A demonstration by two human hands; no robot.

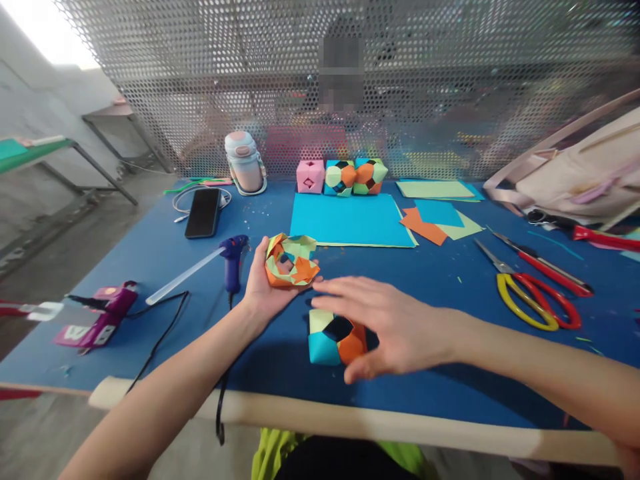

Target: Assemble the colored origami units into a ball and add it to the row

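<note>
My left hand [260,287] cradles a partly open folded-paper ball [293,270] in orange, pale green and blue; a gap in its top shows the inside. Just right of it, my right hand [395,323] is spread, fingers pointing left and thumb apart. Under that hand, a finished-looking paper cube [333,340] in blue, orange and pale green rests on the blue table [425,280]. The hand partly hides the cube, and I cannot tell whether they touch.
A purple glue gun [233,267] with a long glue stick lies left, its black cord trailing over the front edge. Beyond are a phone [203,213], a bottle [245,163], paper cubes [340,177] and blue sheets [350,219]. Scissors [525,293] and a red cutter [555,270] lie right.
</note>
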